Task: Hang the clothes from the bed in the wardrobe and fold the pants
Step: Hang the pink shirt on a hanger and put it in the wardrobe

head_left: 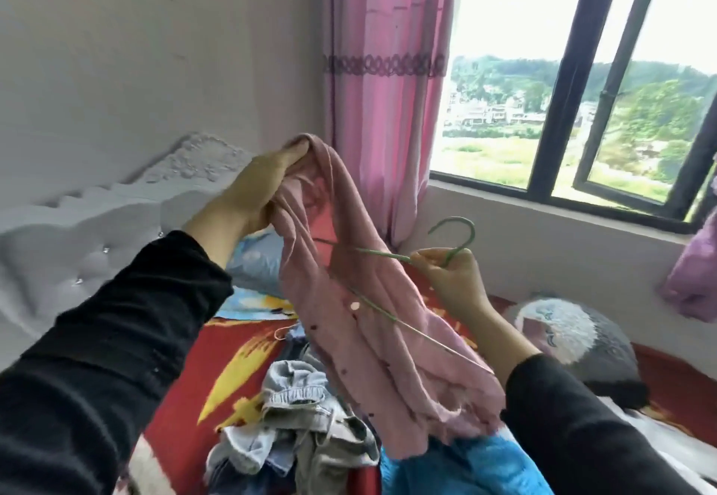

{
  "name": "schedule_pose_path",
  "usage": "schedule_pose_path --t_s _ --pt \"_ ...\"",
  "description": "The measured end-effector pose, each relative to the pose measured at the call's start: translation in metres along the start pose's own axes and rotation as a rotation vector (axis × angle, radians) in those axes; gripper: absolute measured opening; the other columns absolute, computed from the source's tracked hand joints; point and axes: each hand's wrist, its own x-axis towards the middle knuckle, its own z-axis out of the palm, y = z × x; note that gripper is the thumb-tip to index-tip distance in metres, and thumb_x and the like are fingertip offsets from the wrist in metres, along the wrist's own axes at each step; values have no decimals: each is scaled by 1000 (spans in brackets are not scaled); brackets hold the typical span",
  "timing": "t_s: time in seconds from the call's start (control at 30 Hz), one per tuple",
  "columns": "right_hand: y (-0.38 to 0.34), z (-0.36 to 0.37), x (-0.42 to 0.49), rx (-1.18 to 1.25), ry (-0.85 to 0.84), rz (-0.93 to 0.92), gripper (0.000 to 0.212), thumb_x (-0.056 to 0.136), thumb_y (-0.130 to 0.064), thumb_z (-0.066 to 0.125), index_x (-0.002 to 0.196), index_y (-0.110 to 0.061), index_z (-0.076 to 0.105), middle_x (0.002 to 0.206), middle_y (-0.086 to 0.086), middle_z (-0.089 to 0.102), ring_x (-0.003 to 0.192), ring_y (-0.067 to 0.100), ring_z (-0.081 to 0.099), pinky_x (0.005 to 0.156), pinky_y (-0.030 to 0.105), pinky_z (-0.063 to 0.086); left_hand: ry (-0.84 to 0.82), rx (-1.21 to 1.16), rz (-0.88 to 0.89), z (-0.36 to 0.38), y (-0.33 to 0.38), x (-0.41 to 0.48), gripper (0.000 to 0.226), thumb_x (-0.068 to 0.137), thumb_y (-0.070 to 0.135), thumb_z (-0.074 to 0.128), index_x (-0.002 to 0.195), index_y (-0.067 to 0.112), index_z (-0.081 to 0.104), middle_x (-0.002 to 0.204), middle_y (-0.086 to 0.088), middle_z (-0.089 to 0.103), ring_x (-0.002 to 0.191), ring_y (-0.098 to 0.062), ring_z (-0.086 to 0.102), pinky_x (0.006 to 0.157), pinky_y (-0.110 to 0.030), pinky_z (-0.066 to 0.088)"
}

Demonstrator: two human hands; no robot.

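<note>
Fingers of the left hand are curled round the top edge of a pink garment, holding it up above the bed. On the right hand the fingers pinch the neck of a green wire hanger, hook upward. One wire arm runs left into the garment's folds; the other lies across its front. The cloth hangs down to a heap of clothes on the near part of the bed, just left of a blue garment. At far left stands a pale headboard; a pink curtain and a window are at far right
</note>
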Motion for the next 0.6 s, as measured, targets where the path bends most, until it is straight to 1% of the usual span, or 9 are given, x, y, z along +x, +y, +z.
schedule_pose_path --t_s 0.07,0.13,0.17,0.2,0.23,0.33,0.43,0.53,0.6 --pt "-17 19 -6 1 -49 -66 40 77 -24 65 73 14 54 62 4 42 66 16 32 59 36 36 -19 220 -4 -12 7 -25 31 89 40 61 97 14 76 98 -7 74 92 -19 71 82 -32 56" --pt "-36 40 -13 132 -54 -89 40 76 -21 69 74 17 57 57 18 54 65 15 36 60 34 35 81 509 -15 -25 7 -44 29 87 41 65 94 15 76 81 -3 75 70 -12 70 67 -22 55" --pt "-43 51 -17 159 -50 -91 34 78 -19 72 72 13 63 60 26 60 63 13 40 62 33 37 126 591 -44 -30 5 -53 31 86 40 66 94 12 75 69 -1 71 56 -10 65 55 -17 50" --pt "-47 62 -23 129 -57 -92 25 79 -18 73 71 5 70 58 24 61 61 11 44 63 31 39 149 662 -65 -36 3 -59 33 86 40 67 93 9 74 62 -1 66 48 -9 58 48 -15 44" --pt "-48 73 -29 80 -73 -90 21 81 -18 73 70 0 73 54 17 60 58 9 45 63 29 39 139 739 -86 -41 -1 -65 32 86 39 67 93 9 75 63 -2 64 49 -9 56 49 -15 44" --pt "-46 104 -48 46 -122 -30 25 82 -16 71 73 7 70 57 23 56 59 15 45 57 28 39 -2 875 -140 -54 -13 -82 19 88 30 66 96 17 77 90 -2 73 78 -11 64 74 -22 50" --pt "-46 126 -56 90 -112 35 24 81 -11 70 68 9 68 53 8 46 52 15 40 47 20 34 -99 994 -102 -67 -23 -96 15 87 22 64 90 16 78 84 -5 71 66 -10 52 60 -17 41" --pt "-53 146 -60 133 -134 42 31 81 -9 68 69 19 58 55 8 39 52 15 34 47 23 29 -150 1140 -103 -88 -31 -105 18 85 29 67 70 18 69 68 -2 57 64 -12 45 63 -27 35" --pt "-57 158 -62 181 -163 43 32 81 -8 69 69 19 57 56 8 39 50 14 34 48 23 30 -97 1445 -115 -105 -37 -108 26 85 41 64 70 20 61 79 -4 48 81 -17 44 71 -32 39"
